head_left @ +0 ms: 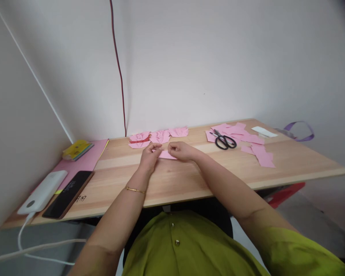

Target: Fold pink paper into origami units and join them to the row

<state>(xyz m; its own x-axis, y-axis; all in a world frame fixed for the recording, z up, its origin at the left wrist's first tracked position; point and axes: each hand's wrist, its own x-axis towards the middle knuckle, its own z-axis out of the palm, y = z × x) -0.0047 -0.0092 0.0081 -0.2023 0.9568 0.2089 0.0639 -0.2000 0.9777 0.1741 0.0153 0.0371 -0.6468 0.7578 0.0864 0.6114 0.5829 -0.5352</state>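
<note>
A small piece of pink paper (167, 155) lies on the wooden table between my hands. My left hand (150, 155) pinches its left end, thumb and fingers close together. At the right end, my right hand (181, 150) is curled with its fingertips down on the paper. Just beyond my hands, folded pink paper pieces (160, 136) stand in a row near the wall, with a red strip visible among those at the left. The palms and the paper's ends are partly hidden by my fingers.
Scissors (225, 142) with black handles rest on scattered pink paper pieces (238, 132) at the right, near a white strip (263, 132). At the left are a white power bank (43, 191), a phone (69, 194), a pink sheet (89, 159) and a yellow packet (77, 149). A wall backs the table (178, 184).
</note>
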